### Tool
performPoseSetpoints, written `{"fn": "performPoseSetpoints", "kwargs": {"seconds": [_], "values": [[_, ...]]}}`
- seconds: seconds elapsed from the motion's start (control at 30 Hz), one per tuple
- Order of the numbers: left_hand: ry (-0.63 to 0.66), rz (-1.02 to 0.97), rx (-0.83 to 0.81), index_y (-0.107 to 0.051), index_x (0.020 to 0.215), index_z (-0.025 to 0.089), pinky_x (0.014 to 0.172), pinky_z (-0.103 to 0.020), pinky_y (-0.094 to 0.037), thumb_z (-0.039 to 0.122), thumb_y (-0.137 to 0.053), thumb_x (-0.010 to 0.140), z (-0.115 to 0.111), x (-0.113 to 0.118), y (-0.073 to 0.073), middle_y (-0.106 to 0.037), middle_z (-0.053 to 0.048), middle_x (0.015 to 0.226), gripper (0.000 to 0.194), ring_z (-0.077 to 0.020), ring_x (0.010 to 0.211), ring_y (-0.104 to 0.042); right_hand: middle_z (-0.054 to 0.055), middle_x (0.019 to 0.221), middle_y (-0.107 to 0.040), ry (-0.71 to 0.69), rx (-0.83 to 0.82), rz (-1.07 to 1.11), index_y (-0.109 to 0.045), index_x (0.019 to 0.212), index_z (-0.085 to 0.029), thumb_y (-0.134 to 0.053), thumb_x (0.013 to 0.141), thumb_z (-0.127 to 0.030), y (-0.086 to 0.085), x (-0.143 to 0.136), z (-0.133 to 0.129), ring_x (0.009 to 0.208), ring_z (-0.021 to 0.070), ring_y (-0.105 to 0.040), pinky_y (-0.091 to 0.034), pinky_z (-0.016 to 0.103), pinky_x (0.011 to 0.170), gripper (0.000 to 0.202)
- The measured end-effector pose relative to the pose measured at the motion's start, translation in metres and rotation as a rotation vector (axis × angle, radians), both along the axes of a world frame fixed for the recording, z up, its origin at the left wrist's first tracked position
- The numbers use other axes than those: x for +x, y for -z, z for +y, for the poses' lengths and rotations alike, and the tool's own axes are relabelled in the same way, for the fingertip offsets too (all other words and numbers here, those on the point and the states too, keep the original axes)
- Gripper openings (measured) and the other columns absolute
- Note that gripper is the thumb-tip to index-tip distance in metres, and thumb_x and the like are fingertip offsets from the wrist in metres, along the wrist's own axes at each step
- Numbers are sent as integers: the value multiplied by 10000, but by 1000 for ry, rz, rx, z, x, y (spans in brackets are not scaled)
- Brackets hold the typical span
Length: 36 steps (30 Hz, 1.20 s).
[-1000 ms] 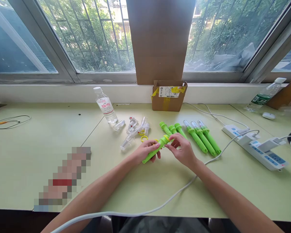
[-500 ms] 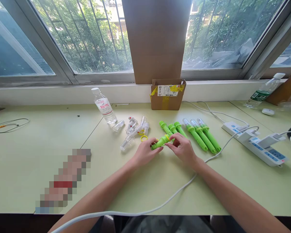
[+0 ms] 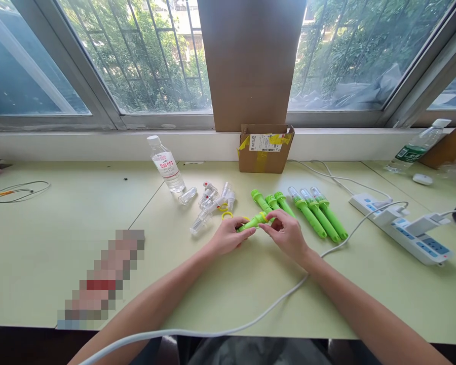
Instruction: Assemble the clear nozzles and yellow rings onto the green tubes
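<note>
Slim bright-green plastic tube [image 3: 254,222] sits at frame centre. Left hand [image 3: 228,236] grips its plain end, fingers curled round, presumably steadying it so the collared end stays accessible. Right hand [image 3: 287,234]: thumb and fingertips pinch the thin yellow ring [image 3: 263,216] there. Long axis slants shallowly; collared end points upper right.

Barred windows [image 3: 144,56], daylight; pale green table [image 3: 197,314].

The left hand [image 3: 228,236] grips a green plastic tube [image 3: 252,223]; the right hand's [image 3: 288,235] fingertips touch the yellow ring [image 3: 263,216] at its collar. Three clear-capped green tubes [image 3: 319,218] lie near a power strip [image 3: 401,233].
</note>
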<state>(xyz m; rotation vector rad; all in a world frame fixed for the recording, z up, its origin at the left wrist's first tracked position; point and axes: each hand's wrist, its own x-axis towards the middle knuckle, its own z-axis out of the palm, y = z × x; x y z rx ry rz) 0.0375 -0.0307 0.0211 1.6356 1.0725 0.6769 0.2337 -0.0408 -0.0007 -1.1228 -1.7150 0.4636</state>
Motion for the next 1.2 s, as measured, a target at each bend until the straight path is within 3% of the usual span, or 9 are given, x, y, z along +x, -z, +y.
{"fn": "performPoseSetpoints", "kwargs": {"seconds": [0.6, 1.2], "values": [[43, -41, -85, -652, 909, 157, 378, -182, -332, 561, -575, 799, 7, -6, 5, -579, 10, 637, 426, -53, 403, -444, 23, 872, -563, -64, -34, 8, -536, 902, -218, -664, 821, -335, -4, 0, -4, 537, 117, -581, -496, 262, 470, 191], [112, -124, -225, -617, 838, 138, 388, -189, -336, 570, -582, 792, 12, -11, 1, -638, -7, 649, 435, -47, 373, -447, 23, 886, -552, -39, 55, 34, -525, 909, -218, -640, 838, -264, -5, -7, -8, 522, 102, -577, -506, 249, 468, 143]]}}
